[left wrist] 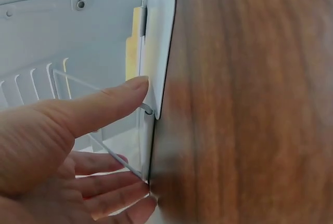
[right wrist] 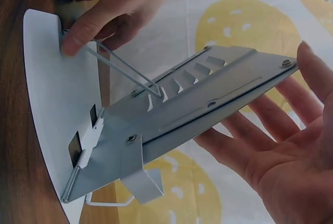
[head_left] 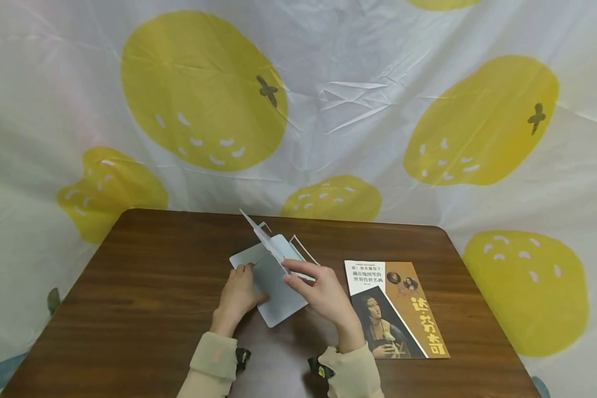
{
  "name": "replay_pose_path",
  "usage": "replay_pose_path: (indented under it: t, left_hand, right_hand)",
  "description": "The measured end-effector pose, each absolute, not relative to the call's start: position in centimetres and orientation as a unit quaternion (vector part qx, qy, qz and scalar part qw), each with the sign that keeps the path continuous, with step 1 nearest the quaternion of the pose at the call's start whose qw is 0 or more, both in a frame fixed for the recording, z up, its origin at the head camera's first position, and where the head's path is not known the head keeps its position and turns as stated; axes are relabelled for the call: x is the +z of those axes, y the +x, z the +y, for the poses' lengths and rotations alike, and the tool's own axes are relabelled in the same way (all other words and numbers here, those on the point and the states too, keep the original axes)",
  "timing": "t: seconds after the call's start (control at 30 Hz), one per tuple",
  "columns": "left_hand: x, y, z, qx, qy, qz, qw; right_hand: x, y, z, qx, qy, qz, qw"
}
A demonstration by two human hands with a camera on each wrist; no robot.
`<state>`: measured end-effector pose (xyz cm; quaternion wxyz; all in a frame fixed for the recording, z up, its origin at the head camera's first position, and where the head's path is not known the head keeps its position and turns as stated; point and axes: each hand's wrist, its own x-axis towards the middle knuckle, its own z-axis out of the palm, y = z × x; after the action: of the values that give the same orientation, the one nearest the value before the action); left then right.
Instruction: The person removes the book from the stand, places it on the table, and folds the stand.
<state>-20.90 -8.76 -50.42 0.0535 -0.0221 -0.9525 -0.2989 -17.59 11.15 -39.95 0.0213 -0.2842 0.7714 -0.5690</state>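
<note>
Holds metal stand [head_left: 282,290] near middle of table [head_left: 154,287], left of book [head_left: 398,309]. Pinches base [right wrist: 57,83] in left hand [head_left: 239,293], apparently for steadiness; grips tilted back plate [right wrist: 182,117] in right hand [head_left: 325,290], probably controlling angle above wire prop [right wrist: 120,71].

Pale metal folding stand [head_left: 273,284], base [head_left: 284,304] on wooden table [head_left: 129,287], slotted plate [right wrist: 177,112] tilted up, wire prop [right wrist: 122,71] apparently in a slot

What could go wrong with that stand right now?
The wire might slip at the slots, and the raised plate could drop if the right hand lets go. The left hand has its thumb by the wire's lower end, so it might get pinched against the base.
</note>
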Motion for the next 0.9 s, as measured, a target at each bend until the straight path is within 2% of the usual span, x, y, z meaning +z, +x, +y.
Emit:
replay_pose_path:
  t: [0.4, 0.67, 0.9]
  left_hand:
    - [-50.0, -20.7, -9.2, -0.32, -0.018, -0.946, 0.039]
    - [-50.3, -20.8, -9.2, -0.328, -0.021, -0.944, 0.031]
    - [-50.1, -20.7, -9.4, -0.341, -0.026, -0.939, 0.038]
  right_hand:
    - [-39.7, -17.5, 11.6, -0.576, -0.232, 0.784, -0.016]
    - [-39.8, -17.7, 12.0, -0.568, -0.21, 0.792, -0.074]
    - [-40.1, -18.1, 12.3, -0.578, -0.201, 0.785, -0.093]
